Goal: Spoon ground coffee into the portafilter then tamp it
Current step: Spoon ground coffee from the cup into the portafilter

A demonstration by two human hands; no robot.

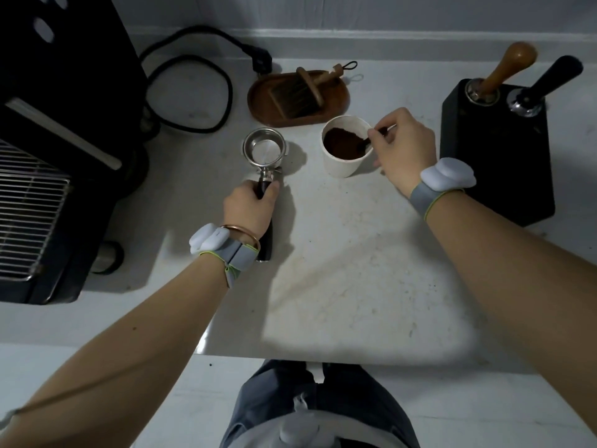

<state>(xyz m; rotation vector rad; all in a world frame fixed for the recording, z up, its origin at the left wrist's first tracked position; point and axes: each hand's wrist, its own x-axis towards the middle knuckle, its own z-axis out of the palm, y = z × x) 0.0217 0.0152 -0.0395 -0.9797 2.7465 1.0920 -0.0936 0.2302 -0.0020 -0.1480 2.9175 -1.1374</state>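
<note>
Two hands: the left hand [250, 206] and the right hand [403, 143]. One portafilter [264, 150], one cup [347, 147], one spoon [376, 135]. At two o'clock, two tampers: a wooden-handled tamper [504, 72] and a black-handled tamper [546, 82]. One brush [295, 92] at twelve.

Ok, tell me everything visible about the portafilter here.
The portafilter has a shiny round metal basket, a short metal neck and a dark handle. The basket looks empty, its pale bottom showing no grounds. It lies on the white counter, handle towards the person, left of the paper cup. The left hand wraps the handle; nothing else touches it.
</note>
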